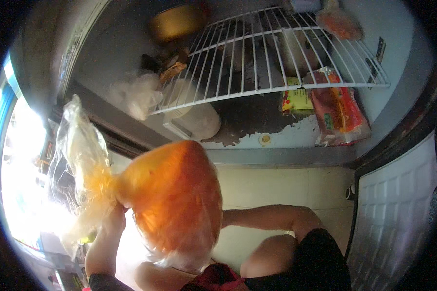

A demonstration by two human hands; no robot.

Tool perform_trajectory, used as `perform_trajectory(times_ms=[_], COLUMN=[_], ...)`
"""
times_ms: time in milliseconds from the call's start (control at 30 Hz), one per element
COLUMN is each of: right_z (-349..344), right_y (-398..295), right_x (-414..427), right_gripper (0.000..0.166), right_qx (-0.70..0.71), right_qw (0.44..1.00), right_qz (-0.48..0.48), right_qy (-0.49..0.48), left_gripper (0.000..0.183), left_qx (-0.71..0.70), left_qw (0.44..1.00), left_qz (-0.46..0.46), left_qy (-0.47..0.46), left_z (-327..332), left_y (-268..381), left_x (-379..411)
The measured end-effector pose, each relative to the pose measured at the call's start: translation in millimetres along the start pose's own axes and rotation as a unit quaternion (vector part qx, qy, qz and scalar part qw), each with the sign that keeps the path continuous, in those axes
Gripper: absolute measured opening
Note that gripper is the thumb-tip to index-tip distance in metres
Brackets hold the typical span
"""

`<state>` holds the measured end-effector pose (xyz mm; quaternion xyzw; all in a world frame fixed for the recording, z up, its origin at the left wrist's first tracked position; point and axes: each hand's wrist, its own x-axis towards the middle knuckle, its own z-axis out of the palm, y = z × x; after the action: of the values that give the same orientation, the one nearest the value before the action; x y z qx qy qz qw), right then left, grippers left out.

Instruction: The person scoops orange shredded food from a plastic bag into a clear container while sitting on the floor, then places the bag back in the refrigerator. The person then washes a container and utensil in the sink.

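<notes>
A bulging, tied clear plastic bag (182,196) with orange contents hangs close before me, in front of an open chest or cabinet. Its loose, crumpled top (78,152) sticks up on the left. At the knotted neck, my left hand (115,216) grips the bag, its fingers mostly hidden behind the plastic. My right forearm (266,217) reaches in from the right and ends behind the bag. The right hand itself is hidden there, so its hold cannot be seen.
Inside the cabinet is a white wire rack (256,88). Under its front edge lie a whitish plastic container (204,122), a yellow-green packet (295,100) and a red packet (337,112). A gold-coloured pot (178,22) stands behind. On the right is a white ribbed door panel (389,214).
</notes>
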<state>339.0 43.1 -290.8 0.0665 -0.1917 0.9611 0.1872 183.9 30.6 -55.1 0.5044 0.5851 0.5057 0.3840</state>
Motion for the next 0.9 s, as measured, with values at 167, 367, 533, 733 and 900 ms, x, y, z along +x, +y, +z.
perform_trajectory(times_ms=[167,367,533,733,900], right_z=[9.9,-5.5,-16.6,-10.4,-1.2], right_y=[-4.1,-53.7,-90.3,-66.9,-10.2], right_x=[-46.6,-57.9,-36.6,10.8,-13.2], right_gripper=[0.063,0.064,0.067,0.063,0.063], right_qx=[0.118,0.136,0.036,-0.051,-0.015], right_qw=[0.988,0.966,0.957,0.983,0.998], right_qz=[-0.043,-0.208,-0.286,-0.109,-0.01], right_qy=[-0.084,-0.073,0.004,0.141,0.061], left_gripper=[0.024,0.026,0.027,0.016,0.019], left_qx=[0.03,0.041,0.058,-0.027,-0.008], left_qw=[0.999,0.999,0.995,0.992,0.999], left_qz=[0.01,0.03,0.065,-0.062,-0.005], left_qy=[0.023,0.013,0.04,-0.109,0.047], left_z=[-8.4,-5.9,-10.4,2.3,0.8], left_y=[19.1,19.1,-1.1,23.8,8.4], left_x=[-24.7,-25.0,-20.4,-3.7,1.1])
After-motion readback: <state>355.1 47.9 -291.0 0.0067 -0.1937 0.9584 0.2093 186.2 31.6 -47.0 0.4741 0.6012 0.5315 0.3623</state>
